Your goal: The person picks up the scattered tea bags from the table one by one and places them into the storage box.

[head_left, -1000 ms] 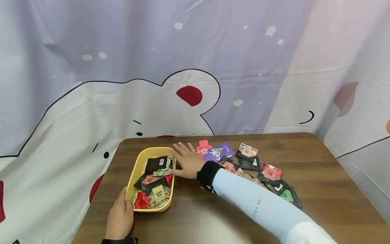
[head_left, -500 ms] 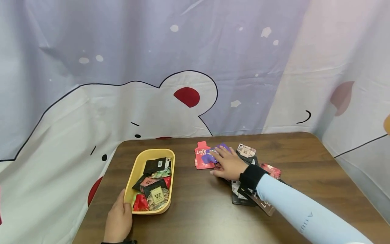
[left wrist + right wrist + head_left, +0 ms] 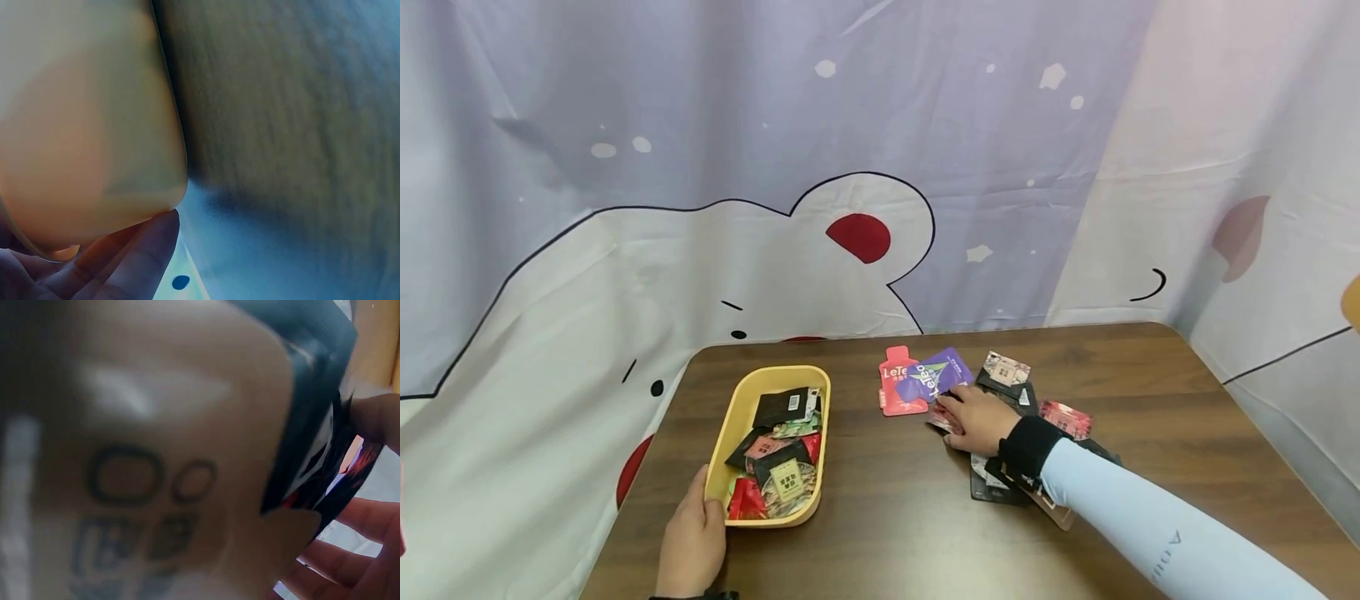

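Through the head view I see the left grip curled over the near-left corner of the yellow bin, which holds a heap of sachets. Across the bench, the right grip reaches into a loose pile, its fingers bent over a pinkish-printed packet that pokes out on the bin's side of the fingertips. The purple LeTea card lies just beyond those fingers, overlapping the red card, while more pouches lie past the hand. My left wrist view shows fingers pressed to the bin's corner, the wall running up from them. On the right wrist view a blurred tan pouch fills most of what I get; beyond it, thumb and fingers pinch the packet, its dark, red-printed edge sitting between them.
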Demonstrator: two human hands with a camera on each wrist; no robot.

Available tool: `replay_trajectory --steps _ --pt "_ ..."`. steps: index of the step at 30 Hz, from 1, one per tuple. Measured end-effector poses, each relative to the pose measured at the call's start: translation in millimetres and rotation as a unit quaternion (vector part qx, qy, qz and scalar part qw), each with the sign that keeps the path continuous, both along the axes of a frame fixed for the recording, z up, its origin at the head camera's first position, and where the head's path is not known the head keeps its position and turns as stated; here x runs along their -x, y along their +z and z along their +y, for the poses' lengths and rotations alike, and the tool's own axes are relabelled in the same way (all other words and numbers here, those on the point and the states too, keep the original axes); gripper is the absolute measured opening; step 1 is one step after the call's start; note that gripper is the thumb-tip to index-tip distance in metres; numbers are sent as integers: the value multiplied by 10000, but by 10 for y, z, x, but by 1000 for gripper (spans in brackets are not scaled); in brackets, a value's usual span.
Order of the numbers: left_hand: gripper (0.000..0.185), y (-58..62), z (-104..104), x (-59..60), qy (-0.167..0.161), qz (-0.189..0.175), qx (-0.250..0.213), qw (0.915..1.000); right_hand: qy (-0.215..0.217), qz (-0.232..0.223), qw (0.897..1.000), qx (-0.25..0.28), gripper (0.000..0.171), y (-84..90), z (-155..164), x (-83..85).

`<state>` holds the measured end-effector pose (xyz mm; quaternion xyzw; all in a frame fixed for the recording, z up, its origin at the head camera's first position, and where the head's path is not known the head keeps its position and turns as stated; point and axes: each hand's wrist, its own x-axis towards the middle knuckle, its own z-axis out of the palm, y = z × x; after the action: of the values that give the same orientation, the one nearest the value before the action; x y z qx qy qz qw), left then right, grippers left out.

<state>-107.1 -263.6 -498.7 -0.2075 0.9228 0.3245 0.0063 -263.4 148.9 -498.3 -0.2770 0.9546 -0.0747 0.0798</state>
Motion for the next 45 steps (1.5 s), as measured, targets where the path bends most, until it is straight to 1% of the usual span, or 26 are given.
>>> replay_trajectory --steps 7,11,16,20,23,25,30,35,39,45 --pt "57 6 -14 2 -53 73 -5 10000 -83 52 10000 18 61 46 -13 -32" --pt "57 1 -26 0 -81 85 -15 9999 -37 231 9996 142 51 54 -28 -39" --pt "57 -3 -38 -5 -87 67 -32 9999 8 511 9982 328 42 69 -57 -27" --pt "57 -11 -45 -19 -87 77 -29 9999 164 791 9955 504 37 165 -117 -18" --pt "57 -26 -46 -22 -79 96 -22 9999 242 900 9935 650 36 269 -199 -30" --pt "57 -35 -43 -19 -77 109 -15 9999 286 891 9927 762 37 320 -271 -44" --pt "57 -30 -27 -10 -35 107 -15 9999 494 854 9896 1043 37 419 -543 -87" --pt "57 -10 -13 -8 -28 76 -7 10000 946 973 9826 1268 39 539 -926 -158" --pt "57 -10 -5 -7 -24 48 -19 10000 1268 1181 9771 1238 45 640 -1287 -244" --pt "56 -14 4 -13 -29 87 -24 10000 1620 1313 9739 898 43 739 -1814 -369"
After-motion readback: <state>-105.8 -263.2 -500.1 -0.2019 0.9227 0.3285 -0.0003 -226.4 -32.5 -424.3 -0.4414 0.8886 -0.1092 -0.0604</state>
